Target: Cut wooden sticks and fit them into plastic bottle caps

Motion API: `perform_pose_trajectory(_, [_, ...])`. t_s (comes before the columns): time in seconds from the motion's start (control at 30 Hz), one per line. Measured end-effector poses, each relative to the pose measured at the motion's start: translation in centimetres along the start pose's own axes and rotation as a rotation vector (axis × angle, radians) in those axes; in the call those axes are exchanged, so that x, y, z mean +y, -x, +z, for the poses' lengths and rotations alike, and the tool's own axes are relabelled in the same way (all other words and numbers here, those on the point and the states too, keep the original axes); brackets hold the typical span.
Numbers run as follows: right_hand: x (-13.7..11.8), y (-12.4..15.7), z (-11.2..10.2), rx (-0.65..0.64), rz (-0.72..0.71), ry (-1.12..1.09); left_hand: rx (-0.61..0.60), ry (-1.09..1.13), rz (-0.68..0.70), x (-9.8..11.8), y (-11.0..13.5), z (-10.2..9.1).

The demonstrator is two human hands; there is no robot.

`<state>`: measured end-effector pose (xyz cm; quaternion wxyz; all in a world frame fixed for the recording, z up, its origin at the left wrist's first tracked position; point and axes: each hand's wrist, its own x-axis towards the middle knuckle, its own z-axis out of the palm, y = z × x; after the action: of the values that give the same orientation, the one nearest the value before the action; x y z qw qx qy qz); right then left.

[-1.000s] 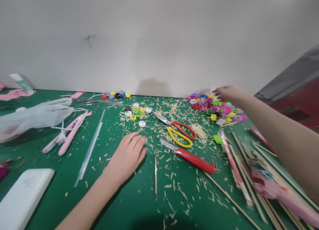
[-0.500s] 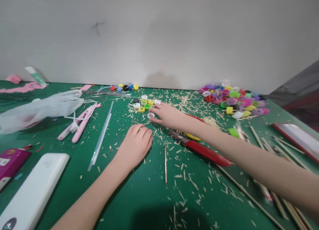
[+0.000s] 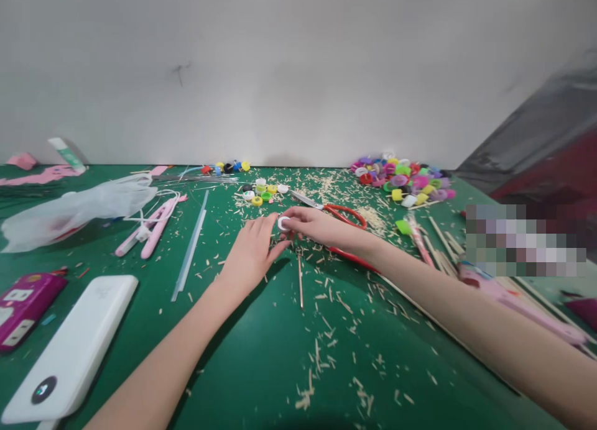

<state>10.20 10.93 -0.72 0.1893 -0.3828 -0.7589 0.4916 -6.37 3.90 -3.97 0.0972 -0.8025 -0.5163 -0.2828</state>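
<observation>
Between my two hands a small white bottle cap [image 3: 283, 223] is held up off the green table, pinched in the fingers of my right hand [image 3: 308, 225]. My left hand [image 3: 254, 247] is right beside the cap, thumb spread away from the fingers; whether its fingertips touch the cap I cannot tell. Just beyond lies a small group of loose caps, among them a yellow cap [image 3: 257, 201] and a green cap [image 3: 266, 196]. A thin stick [image 3: 300, 281] lies on the table below my hands. Red-handled scissors [image 3: 345, 215] rest behind my right hand.
Wood shavings [image 3: 326, 293] are strewn over the green table [image 3: 252, 368]. A heap of coloured caps [image 3: 401, 178] sits at the back right. On the left are a white power bank [image 3: 79, 343], a pink flat iron [image 3: 156, 231], clear strips [image 3: 191, 250] and a plastic bag [image 3: 79, 209].
My right hand has picked up the white cap from beside the group and drawn it nearer. My left hand's thumb has spread, and its fingers have come up to the cap. The view has shifted slightly.
</observation>
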Motion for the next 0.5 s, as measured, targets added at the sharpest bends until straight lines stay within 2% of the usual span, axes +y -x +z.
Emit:
perform_pose_trajectory(0.13, [-1.4,2.9,0.7,0.029,0.018,0.106,-0.009,0.052,0.067,0.8,-0.3,-0.2])
perform_pose_trajectory(0.33, [-1.3,6.3,1.7,0.305,0.085,0.381,-0.111,0.136,0.13,1.1,-0.5,-1.0])
perform_pose_trajectory(0.43, [-1.0,7.1,3.0,0.284,0.132,0.556,-0.141,0.106,0.1,0.8,-0.4,-1.1])
perform_pose_trajectory(0.5, [-0.9,7.2,3.9,0.278,0.112,0.675,-0.153,0.084,0.073,0.6,-0.4,-1.1])
